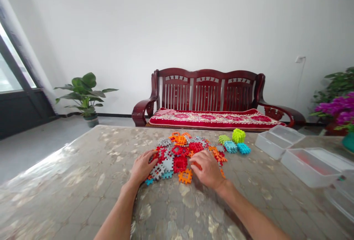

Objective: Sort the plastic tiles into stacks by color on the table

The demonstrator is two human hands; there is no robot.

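A heap of flat, notched plastic tiles [181,151] in red, orange, grey and blue lies in the middle of the table [83,181]. My left hand [142,168] rests at the heap's left edge, fingers touching red and grey tiles. My right hand [207,169] lies palm down on the heap's right side, over orange tiles; whether it grips one is hidden. An orange tile [185,176] lies between my hands. To the right sit a lime cube of joined tiles [238,135] and loose green [223,139] and blue tiles [243,148].
Clear plastic boxes [278,139] [311,166] stand at the table's right side, with a lid edge [341,195] nearer. Behind the table is a dark wooden bench [207,96] with a red cushion. A potted plant [85,96] stands left, purple flowers [340,109] right.
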